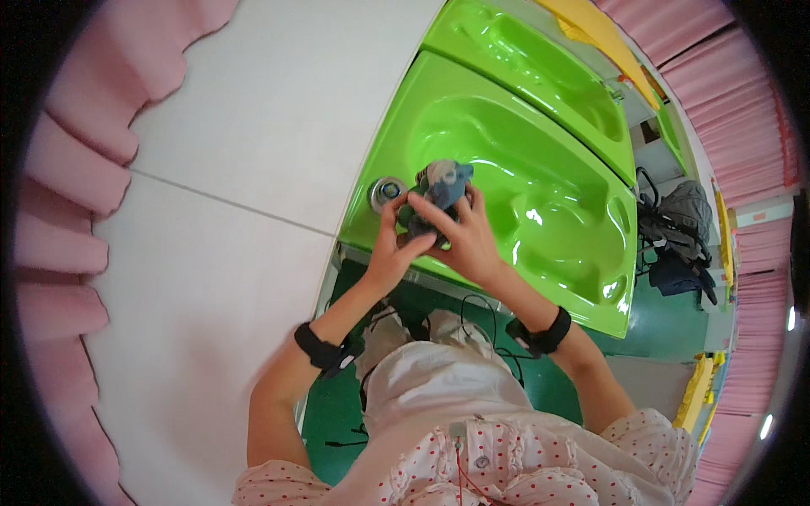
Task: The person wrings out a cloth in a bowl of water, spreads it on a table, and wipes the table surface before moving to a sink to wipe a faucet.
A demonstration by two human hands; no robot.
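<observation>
Both my hands are closed round a small crumpled bundle of grey, blue and beige cloth-like material, held over the near left rim of a bright green tub. My left hand grips its lower left side, thumb towards the right hand. My right hand holds it from the right, fingers across its front. Just left of the bundle, a round metal fitting is set in the tub's rim. Parts of the bundle are hidden behind my fingers, and its exact kind cannot be made out.
A white panelled surface adjoins the tub on the left, bordered by pink curtains. Beyond lies a second green tub. At the right stands a dark folded stroller. Loose black cables hang near my legs.
</observation>
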